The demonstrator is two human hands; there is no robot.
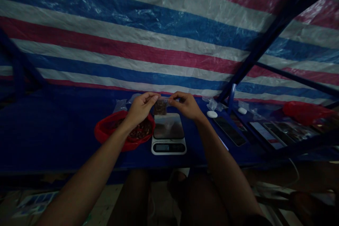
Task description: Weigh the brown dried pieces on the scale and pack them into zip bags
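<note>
the person's left hand (141,108) and right hand (185,105) are holding a small clear plastic bag (164,100) just above a kitchen scale (168,145), the fingers (153,96) clamping on its top edge. brown pieces (160,108) are sitting in the bag, and more are lying in a red bowl (103,130) on the blue counter (53,137).

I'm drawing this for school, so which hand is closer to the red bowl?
The left hand is nearer: it is over the edge of the red bowl. The right hand is farther, on the other side of the digital kitchen scale.
</note>
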